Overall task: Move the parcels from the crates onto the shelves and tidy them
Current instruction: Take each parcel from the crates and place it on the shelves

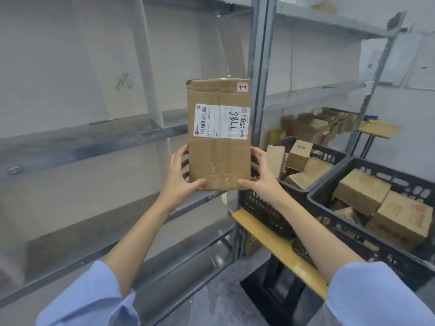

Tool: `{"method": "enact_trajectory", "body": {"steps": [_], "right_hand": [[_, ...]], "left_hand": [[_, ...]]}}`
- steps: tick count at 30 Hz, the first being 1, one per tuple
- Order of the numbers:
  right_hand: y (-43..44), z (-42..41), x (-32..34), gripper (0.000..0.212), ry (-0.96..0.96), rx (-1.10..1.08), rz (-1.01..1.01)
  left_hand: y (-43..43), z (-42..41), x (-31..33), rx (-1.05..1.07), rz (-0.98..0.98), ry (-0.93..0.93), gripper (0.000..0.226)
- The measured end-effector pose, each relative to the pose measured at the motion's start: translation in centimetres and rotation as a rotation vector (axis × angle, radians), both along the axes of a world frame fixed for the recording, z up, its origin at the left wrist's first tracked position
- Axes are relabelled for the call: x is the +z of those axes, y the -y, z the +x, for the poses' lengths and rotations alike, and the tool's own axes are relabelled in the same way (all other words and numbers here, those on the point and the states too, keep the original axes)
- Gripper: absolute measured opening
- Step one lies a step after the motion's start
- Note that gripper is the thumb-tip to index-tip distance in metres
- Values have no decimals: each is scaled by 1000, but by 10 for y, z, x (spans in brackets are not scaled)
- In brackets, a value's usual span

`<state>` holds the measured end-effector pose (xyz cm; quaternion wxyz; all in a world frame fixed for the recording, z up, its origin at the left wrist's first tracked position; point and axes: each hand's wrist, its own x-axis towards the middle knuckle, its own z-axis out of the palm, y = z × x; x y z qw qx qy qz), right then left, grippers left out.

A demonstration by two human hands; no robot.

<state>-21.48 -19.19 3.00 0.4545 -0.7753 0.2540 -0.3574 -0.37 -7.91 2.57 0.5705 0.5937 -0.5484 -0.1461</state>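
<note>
Both arms wear loose, light-blue shirt sleeves. The left sleeve and right sleeve end in soft folds near the elbows, leaving the forearms bare.

Behind the parcel, the fingers of the left hand and right hand partly vanish. Small print on its label blurs unreadably. The nearer crate runs off the right edge, its lower parcels buried.

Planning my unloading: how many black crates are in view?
2. The far crate sits on the wooden table beside the shelf upright; the near crate is right of it. Others may be hidden.
</note>
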Motion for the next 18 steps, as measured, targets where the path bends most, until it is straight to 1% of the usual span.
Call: {"method": "enact_trajectory", "body": {"steps": [4, 9, 11, 18], "right_hand": [[-15, 35, 2, 82, 9, 144, 5], [-65, 92, -2, 102, 12, 344, -39], [-93, 118, -5, 104, 3, 446, -34], [-219, 209, -8, 87, 24, 753, -4]], "left_hand": [[-50, 16, 2, 121, -26, -42, 91], [-141, 26, 2, 352, -7, -44, 92], [-183, 31, 2, 456, 6, -28, 95], [-336, 48, 5, 810, 26, 6, 98]]}}
